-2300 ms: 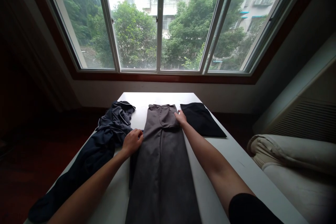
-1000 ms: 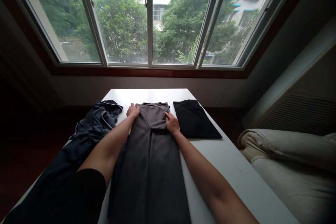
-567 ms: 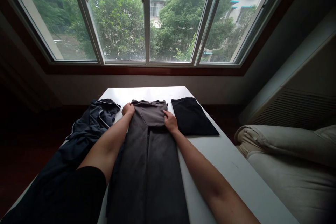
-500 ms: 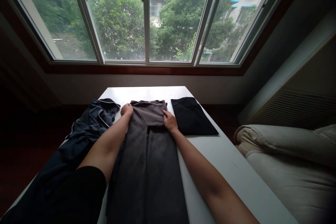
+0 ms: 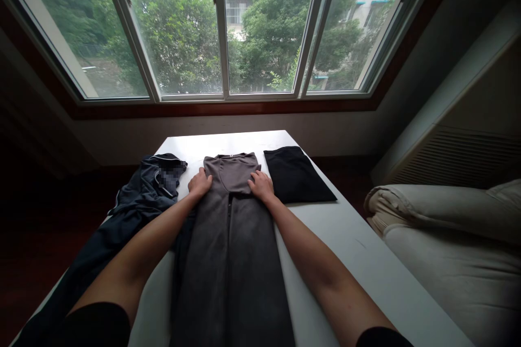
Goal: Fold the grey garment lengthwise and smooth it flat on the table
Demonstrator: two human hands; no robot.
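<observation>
Grey trousers (image 5: 232,249) lie lengthwise down the middle of a white table (image 5: 350,249), waistband at the far end. My left hand (image 5: 199,183) rests flat on the left side of the trousers just below the waistband, fingers spread. My right hand (image 5: 261,185) lies flat on the right side at the same height, fingers stretched out. Neither hand holds anything.
A crumpled dark blue garment (image 5: 134,211) trails along the table's left side. A folded black garment (image 5: 296,175) lies at the far right. A pale sofa (image 5: 451,238) stands to the right, and a wide window (image 5: 223,27) runs behind the table.
My left hand came up from the trousers' left edge to the waistband, then slid back a little. Both hands have gone from gripping the waist area to lying flat on it.
</observation>
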